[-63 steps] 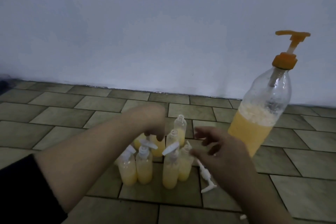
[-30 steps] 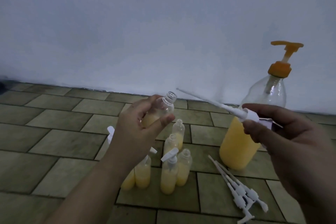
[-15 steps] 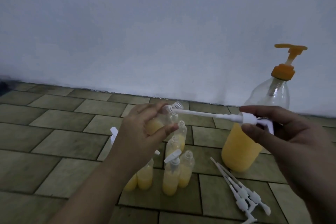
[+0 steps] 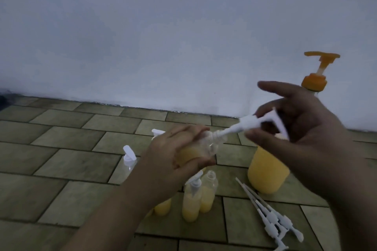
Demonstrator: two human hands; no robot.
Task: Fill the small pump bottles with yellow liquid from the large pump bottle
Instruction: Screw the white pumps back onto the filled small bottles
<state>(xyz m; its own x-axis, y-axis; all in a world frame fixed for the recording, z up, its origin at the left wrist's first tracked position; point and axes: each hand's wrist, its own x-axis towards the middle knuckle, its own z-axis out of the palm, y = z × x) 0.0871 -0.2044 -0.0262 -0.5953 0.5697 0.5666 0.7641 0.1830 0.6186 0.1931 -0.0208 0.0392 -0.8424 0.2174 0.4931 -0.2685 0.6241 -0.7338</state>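
My left hand (image 4: 175, 155) grips a small bottle (image 4: 195, 152) part full of yellow liquid, tilted with its neck to the right. My right hand (image 4: 302, 134) pinches a white pump top (image 4: 257, 122) whose tube reaches into the bottle's neck. The large pump bottle (image 4: 267, 171) with an orange pump head (image 4: 318, 71) stands on the floor behind my right hand, its lower part full of yellow liquid. Several small bottles (image 4: 192, 199) of yellow liquid stand below my left hand, some with white pumps, one open-necked (image 4: 210, 187).
Loose white pump tops (image 4: 273, 218) lie in a heap on the tiled floor (image 4: 71, 165) at the lower right. A pale wall (image 4: 142, 36) rises just behind the bottles. Another small capped bottle (image 4: 129, 159) stands left of my wrist.
My left hand lifted a small bottle from the group and my right hand took a pump top. The pump's tube has since slid into the bottle's neck, and both hands have drawn closer.
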